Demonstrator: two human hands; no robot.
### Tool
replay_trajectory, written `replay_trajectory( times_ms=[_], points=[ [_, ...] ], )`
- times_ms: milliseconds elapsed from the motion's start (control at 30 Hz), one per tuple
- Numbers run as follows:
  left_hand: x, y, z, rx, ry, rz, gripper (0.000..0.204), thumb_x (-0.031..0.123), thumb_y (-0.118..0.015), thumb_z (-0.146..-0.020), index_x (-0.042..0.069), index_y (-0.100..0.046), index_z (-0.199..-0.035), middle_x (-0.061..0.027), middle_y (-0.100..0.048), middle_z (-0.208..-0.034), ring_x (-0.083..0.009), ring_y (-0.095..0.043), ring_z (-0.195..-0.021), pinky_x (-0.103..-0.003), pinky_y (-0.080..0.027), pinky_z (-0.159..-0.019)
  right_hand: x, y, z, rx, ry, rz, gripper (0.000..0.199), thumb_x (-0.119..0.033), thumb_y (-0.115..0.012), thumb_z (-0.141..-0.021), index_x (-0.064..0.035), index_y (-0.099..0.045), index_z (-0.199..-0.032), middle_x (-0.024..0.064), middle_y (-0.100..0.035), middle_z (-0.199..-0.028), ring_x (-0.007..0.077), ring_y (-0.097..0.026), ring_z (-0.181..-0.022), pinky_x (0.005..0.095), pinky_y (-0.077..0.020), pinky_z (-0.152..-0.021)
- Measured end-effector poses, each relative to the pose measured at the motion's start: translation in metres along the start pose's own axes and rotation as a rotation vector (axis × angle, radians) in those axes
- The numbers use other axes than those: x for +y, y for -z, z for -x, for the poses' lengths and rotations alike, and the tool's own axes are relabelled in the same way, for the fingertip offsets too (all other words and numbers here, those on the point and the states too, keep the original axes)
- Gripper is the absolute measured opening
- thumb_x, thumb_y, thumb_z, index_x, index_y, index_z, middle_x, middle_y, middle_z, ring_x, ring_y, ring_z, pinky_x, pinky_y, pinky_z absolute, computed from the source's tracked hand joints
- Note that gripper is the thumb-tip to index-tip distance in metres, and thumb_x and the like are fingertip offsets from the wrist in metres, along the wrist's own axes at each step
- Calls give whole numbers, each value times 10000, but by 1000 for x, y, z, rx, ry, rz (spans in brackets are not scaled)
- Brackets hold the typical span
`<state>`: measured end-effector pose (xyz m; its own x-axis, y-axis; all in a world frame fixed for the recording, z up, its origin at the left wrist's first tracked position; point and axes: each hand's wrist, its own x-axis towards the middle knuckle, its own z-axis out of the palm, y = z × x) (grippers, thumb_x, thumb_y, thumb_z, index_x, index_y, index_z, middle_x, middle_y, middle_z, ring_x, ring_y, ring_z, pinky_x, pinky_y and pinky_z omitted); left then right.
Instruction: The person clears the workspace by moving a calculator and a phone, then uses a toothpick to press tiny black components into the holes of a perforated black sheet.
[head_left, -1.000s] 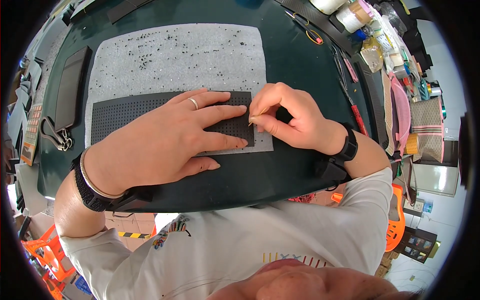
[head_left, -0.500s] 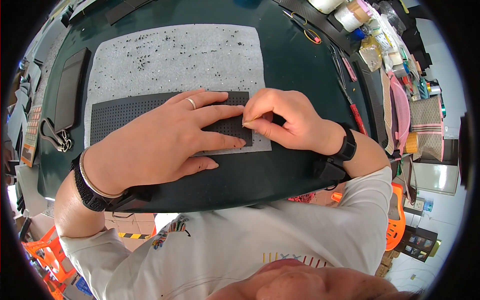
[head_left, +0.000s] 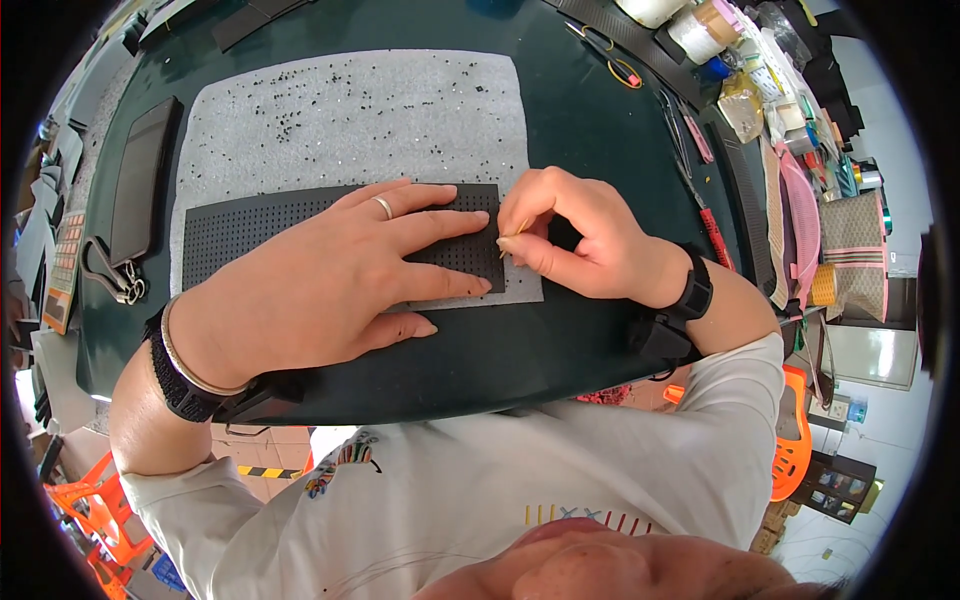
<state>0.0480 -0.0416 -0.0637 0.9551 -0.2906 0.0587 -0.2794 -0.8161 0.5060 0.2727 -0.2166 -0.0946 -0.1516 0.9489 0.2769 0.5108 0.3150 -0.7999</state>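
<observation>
Here your left hand (head_left: 335,275) lies flat, fingers spread, on the black perforated sheet (head_left: 250,225); your right hand (head_left: 575,235) pinches a thin pin (head_left: 512,243) at its edge.

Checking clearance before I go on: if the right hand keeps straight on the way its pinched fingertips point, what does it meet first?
Probably the right end of the black perforated strip, right beside the left hand fingertips; the right hand is already almost there.

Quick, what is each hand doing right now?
Left hand: open, pressed flat on the black dotted strip.
Right hand: closed, fingertips pinching something thin at the strip's end; too small to tell what.
</observation>
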Motion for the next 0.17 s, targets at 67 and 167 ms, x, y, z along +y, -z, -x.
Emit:
replay_trajectory(
  times_ms=[67,167],
  points=[
    [0,0,0,-1,1,4,505,172,-776,-855,203,-678,-1350,-136,-465,-1560,-420,-406,-1440,-530,-373,-1180,1,0,0,-13,27,31,206,34,-721,-909,-48,-568,-1019,87,-689,-965,170,-655,-714,272,-511,-626],
    [-1,0,0,-7,1,-6,501,170,-773,-861,202,-677,-1351,-142,-464,-1559,-420,-406,-1440,-530,-373,-1181,3,1,-1,-41,84,95,214,31,-726,-905,-55,-574,-1031,85,-693,-975,176,-657,-717,276,-512,-627]
  ],
)
